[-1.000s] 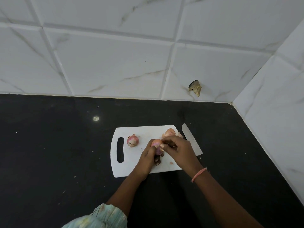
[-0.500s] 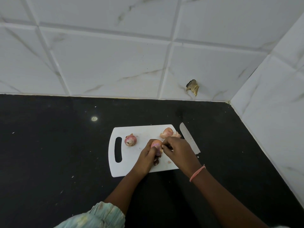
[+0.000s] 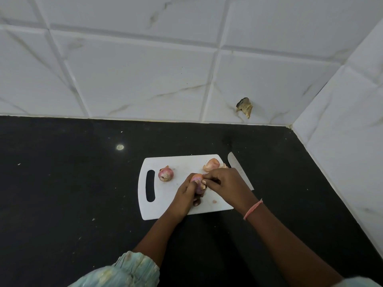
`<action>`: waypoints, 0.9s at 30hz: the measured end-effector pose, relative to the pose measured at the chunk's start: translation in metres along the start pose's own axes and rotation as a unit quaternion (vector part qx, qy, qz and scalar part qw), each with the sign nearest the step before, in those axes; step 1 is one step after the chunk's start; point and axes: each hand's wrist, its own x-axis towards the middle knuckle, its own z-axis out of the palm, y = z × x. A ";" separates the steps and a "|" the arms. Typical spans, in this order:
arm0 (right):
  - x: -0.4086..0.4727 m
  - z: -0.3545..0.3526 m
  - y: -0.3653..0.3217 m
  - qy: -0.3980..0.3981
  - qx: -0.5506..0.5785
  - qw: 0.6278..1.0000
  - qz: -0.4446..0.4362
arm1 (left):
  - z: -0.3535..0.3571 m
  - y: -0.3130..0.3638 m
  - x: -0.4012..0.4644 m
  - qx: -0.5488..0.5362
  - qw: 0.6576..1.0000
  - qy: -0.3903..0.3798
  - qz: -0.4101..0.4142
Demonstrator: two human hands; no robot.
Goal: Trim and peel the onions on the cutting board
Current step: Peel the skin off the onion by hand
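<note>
Left hand [image 3: 185, 196]: wraps the middle onion [image 3: 196, 181] at board centre, steadying it for peeling
Right hand [image 3: 224, 184]: pinches its skin at 3 o'clock
Waiting: onion [image 3: 165, 173] at 9 o'clock on the cutting board [image 3: 163, 206]; another onion [image 3: 211, 164] at 1 o'clock
Knife [image 3: 238, 169]: parked off the right edge, within reach

held onion [image 3: 196, 181]: mostly covered by both hands | knife [image 3: 236, 165]: handle hidden behind right hand [image 3: 227, 186] | skins [image 3: 211, 165]: partly hidden, count unclear | sleeve [image 3: 126, 271]: cut off below

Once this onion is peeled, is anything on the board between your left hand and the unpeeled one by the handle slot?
Nothing visible: bare cutting board lies between the left hand and that onion.
</note>
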 end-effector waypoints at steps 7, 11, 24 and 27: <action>-0.004 0.006 0.003 0.027 -0.002 1.000 -0.011 | -0.001 -0.001 0.000 -0.005 1.000 0.001 -0.004; -0.004 0.007 0.003 0.034 -0.012 0.999 -0.008 | -0.001 -0.001 -0.001 0.007 1.000 -0.001 -0.004; -0.006 0.016 -0.001 0.077 -0.073 0.993 -0.054 | -0.001 0.000 -0.001 -0.005 1.000 -0.007 -0.010; -0.005 0.016 -0.001 0.064 -0.088 0.993 -0.052 | -0.002 -0.001 0.000 0.006 1.000 -0.005 -0.019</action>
